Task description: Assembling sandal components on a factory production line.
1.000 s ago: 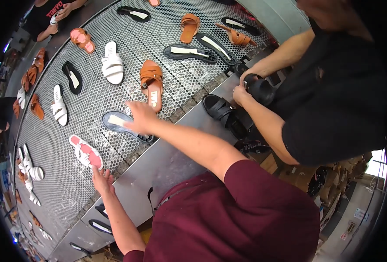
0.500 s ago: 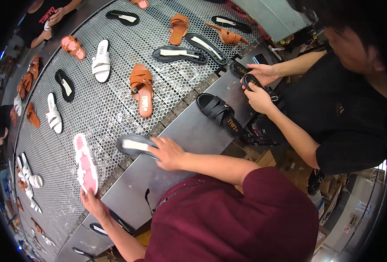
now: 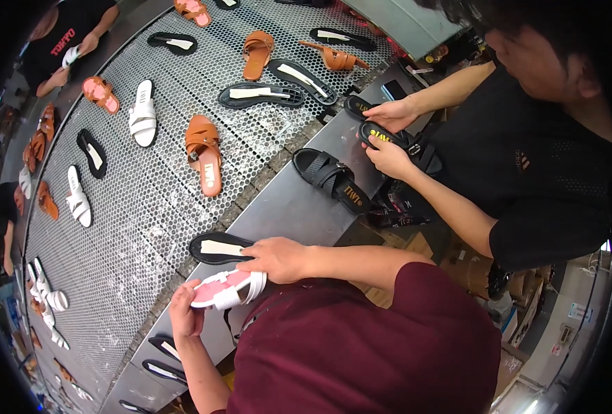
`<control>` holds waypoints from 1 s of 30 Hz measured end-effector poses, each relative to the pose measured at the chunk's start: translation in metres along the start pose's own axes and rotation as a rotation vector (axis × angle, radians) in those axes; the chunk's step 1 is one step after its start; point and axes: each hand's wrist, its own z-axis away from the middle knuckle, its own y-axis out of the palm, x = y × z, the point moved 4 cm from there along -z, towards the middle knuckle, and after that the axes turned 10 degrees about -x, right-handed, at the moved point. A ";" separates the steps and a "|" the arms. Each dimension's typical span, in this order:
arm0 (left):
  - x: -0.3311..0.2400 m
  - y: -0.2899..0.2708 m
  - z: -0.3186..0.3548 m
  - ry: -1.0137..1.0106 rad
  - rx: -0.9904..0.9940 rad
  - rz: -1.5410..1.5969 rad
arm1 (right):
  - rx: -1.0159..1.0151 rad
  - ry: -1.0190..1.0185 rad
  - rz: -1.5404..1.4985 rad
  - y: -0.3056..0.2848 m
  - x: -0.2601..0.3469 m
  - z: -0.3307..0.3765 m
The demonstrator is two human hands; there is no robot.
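My left hand grips one end of a white strappy sandal upper with a pink underside. Its white bands face right, just below my right hand. The fingers of that hand close over the right end of a black shoe sole with a pale strip along its middle, and they overlap the sandal's edge. The sole lies at the border between the perforated surface and the metal ledge. My right thumb is hidden.
The perforated metal surface carries brown sandals, white sandals and black soles. A black sandal rests on the metal ledge. At right, a co-worker's hands hold black sandals. More black soles lie lower left.
My left hand has brought the white sandal upper from the perforated surface toward my body, turning it beside my right hand. The black sole has shifted slightly right. The view has turned a little.
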 end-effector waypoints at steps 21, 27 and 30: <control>0.028 0.009 -0.104 0.580 -0.421 -0.792 | -0.024 0.830 -0.328 -0.039 -0.087 0.068; 0.023 0.048 -0.090 0.189 -0.039 0.377 | -0.152 0.908 -0.573 -0.036 -0.090 0.061; 0.020 0.065 -0.093 0.185 0.044 0.454 | -0.164 0.897 -0.619 -0.026 -0.093 0.059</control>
